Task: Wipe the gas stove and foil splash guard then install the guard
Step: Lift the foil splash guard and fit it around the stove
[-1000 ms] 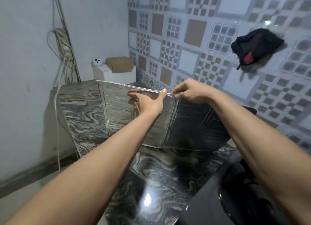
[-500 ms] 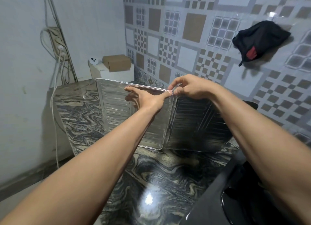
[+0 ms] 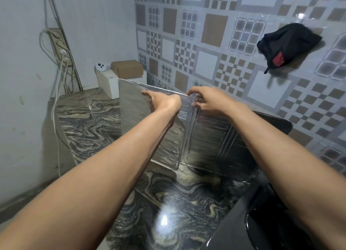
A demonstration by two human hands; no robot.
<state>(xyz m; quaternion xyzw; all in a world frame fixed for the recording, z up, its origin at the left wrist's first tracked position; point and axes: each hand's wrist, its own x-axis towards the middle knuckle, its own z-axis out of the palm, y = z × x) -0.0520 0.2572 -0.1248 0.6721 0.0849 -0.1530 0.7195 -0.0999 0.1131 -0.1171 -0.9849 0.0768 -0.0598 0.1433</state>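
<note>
Closing in on the fold, left hand (image 3: 164, 103) and right hand (image 3: 207, 102) both grip the foil splash guard (image 3: 215, 137) by its top edge as it stands upright on the counter (image 3: 89, 118), so installation looks underway.

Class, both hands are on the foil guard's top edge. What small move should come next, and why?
Probably swing the panels wider. The left hand and right hand grip the top edge of the foil splash guard, which stands partly folded on the counter, not yet set round the gas stove.
</note>
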